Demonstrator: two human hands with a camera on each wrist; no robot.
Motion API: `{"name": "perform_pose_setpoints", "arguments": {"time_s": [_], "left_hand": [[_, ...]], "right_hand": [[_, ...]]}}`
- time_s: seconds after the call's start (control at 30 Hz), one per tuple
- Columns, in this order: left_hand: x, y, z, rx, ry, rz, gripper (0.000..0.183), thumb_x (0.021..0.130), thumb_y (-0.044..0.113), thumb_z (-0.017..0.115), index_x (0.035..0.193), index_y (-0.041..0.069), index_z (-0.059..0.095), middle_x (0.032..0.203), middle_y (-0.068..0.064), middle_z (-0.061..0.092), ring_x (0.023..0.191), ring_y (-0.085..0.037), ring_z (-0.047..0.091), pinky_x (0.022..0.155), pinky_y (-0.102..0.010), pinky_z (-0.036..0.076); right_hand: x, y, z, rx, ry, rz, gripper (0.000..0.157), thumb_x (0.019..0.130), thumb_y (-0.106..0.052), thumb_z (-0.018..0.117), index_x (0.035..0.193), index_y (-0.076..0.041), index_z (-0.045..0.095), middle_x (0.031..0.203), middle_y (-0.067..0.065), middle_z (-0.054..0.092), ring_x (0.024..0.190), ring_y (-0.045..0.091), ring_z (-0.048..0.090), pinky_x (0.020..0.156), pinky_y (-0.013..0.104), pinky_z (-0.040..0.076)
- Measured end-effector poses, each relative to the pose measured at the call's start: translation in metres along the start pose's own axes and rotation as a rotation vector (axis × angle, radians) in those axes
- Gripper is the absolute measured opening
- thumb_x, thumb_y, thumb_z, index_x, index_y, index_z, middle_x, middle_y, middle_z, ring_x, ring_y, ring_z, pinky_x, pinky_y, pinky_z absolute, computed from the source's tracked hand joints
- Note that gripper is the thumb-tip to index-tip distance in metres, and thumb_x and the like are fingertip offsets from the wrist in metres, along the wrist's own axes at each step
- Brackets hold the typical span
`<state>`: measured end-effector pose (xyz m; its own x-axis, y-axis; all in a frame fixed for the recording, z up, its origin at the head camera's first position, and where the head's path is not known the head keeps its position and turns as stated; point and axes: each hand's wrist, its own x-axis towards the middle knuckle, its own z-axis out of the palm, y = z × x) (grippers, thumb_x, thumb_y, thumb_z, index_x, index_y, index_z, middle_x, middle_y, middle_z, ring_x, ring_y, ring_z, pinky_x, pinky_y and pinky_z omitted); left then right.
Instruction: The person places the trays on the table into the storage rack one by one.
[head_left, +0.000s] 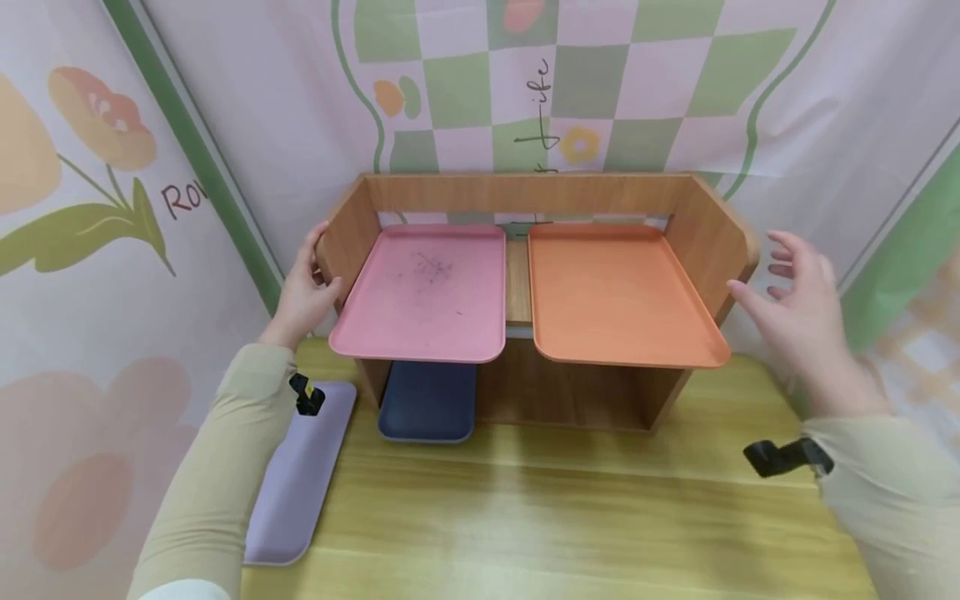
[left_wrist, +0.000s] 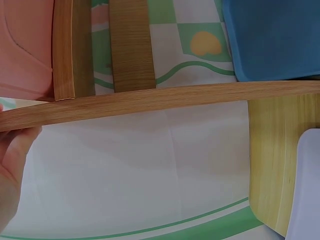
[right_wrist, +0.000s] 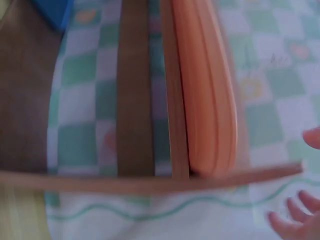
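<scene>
A wooden desktop shelf (head_left: 531,193) stands against the curtain, with a pink tray (head_left: 420,292) and an orange tray (head_left: 622,292) side by side on its upper board. My left hand (head_left: 303,292) holds the shelf's left side panel (left_wrist: 200,97), with fingers on its outer face and the thumb by the front edge. Beside the right side panel (head_left: 708,242) is my right hand (head_left: 806,304), its fingers spread and loosely bent. The right wrist view shows a gap between these fingers (right_wrist: 300,215) and the panel. Dark marks dot the pink tray.
A dark blue tray (head_left: 427,404) sits in the lower left compartment, its front sticking out onto the wooden table (head_left: 540,508). Left of the shelf lies a lilac tray (head_left: 300,475), partly behind my left forearm. A printed curtain (head_left: 300,83) hangs behind and at the sides.
</scene>
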<state>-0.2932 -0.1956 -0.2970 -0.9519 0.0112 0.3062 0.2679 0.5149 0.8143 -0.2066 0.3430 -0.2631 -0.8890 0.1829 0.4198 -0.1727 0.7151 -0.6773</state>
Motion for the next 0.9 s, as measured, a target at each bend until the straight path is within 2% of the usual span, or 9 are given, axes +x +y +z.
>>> {"name": "perform_pose_setpoints", "arguments": {"time_s": [0.1,0.17,0.23,0.3,0.37,0.43,0.63,0.77,0.9], "left_hand": [[0.000,0.000,0.002,0.000,-0.004,-0.003,0.082,0.090,0.000,0.052,0.148,0.042,0.013,0.148,-0.019,0.033,0.124,-0.041,0.044,0.099,-0.058,0.041],[-0.001,0.000,0.002,-0.001,-0.005,-0.007,0.082,0.090,0.000,0.052,0.148,0.042,0.013,0.147,-0.019,0.033,0.124,-0.041,0.044,0.099,-0.058,0.041],[0.000,0.000,0.003,0.000,-0.007,-0.009,0.082,0.090,0.000,0.052,0.148,0.043,0.013,0.147,-0.019,0.033,0.124,-0.041,0.044,0.099,-0.058,0.041],[0.000,0.001,0.002,-0.004,-0.009,-0.006,0.082,0.090,0.001,0.052,0.148,0.042,0.013,0.145,-0.021,0.035,0.124,-0.042,0.044,0.100,-0.057,0.041],[0.000,0.001,0.000,-0.004,-0.006,-0.003,0.082,0.090,0.001,0.053,0.148,0.042,0.014,0.144,-0.023,0.037,0.124,-0.042,0.045,0.100,-0.057,0.041],[0.000,0.000,-0.002,0.003,-0.003,0.003,0.082,0.090,0.000,0.053,0.149,0.041,0.014,0.142,-0.024,0.038,0.124,-0.043,0.045,0.100,-0.057,0.040],[0.000,0.001,-0.007,0.026,-0.030,0.016,0.083,0.091,0.000,0.053,0.150,0.040,0.011,0.145,-0.024,0.034,0.125,-0.044,0.044,0.101,-0.058,0.040],[-0.006,0.001,-0.014,0.050,-0.065,0.003,0.083,0.092,0.006,0.054,0.150,0.042,0.008,0.147,-0.024,0.032,0.123,-0.043,0.046,0.098,-0.054,0.044],[-0.023,-0.017,-0.027,0.111,-0.100,0.010,0.072,0.095,0.015,0.055,0.153,0.025,0.014,0.137,-0.028,0.046,0.109,-0.042,0.057,0.085,-0.039,0.054]], "right_hand": [[0.018,0.011,-0.006,-0.055,-0.166,0.014,0.079,0.092,-0.021,0.058,0.153,-0.021,0.008,0.145,0.031,0.025,0.124,0.049,0.040,0.069,0.004,0.043],[0.028,0.016,-0.007,-0.038,-0.262,0.002,0.081,0.093,-0.013,0.056,0.153,-0.022,0.001,0.147,0.036,0.019,0.119,0.057,0.039,0.059,0.002,0.039],[0.034,0.019,-0.007,-0.025,-0.316,-0.014,0.083,0.092,-0.006,0.055,0.153,-0.021,0.001,0.146,0.038,0.020,0.111,0.046,0.053,0.059,0.005,0.044],[0.038,0.019,-0.007,-0.010,-0.342,-0.031,0.084,0.090,0.001,0.056,0.153,-0.018,0.003,0.144,0.038,0.023,0.096,0.019,0.063,0.060,0.008,0.048],[0.041,0.018,-0.006,-0.026,-0.346,-0.036,0.084,0.089,0.000,0.058,0.153,-0.016,0.006,0.142,0.037,0.028,0.082,-0.006,0.055,0.060,0.011,0.050],[0.042,0.017,-0.004,-0.020,-0.350,-0.032,0.084,0.088,0.000,0.059,0.152,-0.017,0.007,0.142,0.037,0.029,0.078,-0.015,0.049,0.059,0.012,0.051],[0.041,0.016,-0.002,-0.046,-0.339,-0.022,0.085,0.087,0.001,0.059,0.152,-0.019,0.009,0.142,0.037,0.031,0.090,0.017,0.061,0.059,0.013,0.050],[0.038,0.017,-0.001,-0.045,-0.340,-0.017,0.084,0.088,0.001,0.058,0.152,-0.020,0.007,0.143,0.037,0.030,0.104,0.042,0.057,0.059,0.012,0.049],[0.038,0.014,-0.001,-0.003,-0.346,-0.005,0.084,0.089,0.000,0.056,0.153,-0.022,0.006,0.146,0.035,0.025,0.114,0.056,0.045,0.060,0.012,0.049]]}}
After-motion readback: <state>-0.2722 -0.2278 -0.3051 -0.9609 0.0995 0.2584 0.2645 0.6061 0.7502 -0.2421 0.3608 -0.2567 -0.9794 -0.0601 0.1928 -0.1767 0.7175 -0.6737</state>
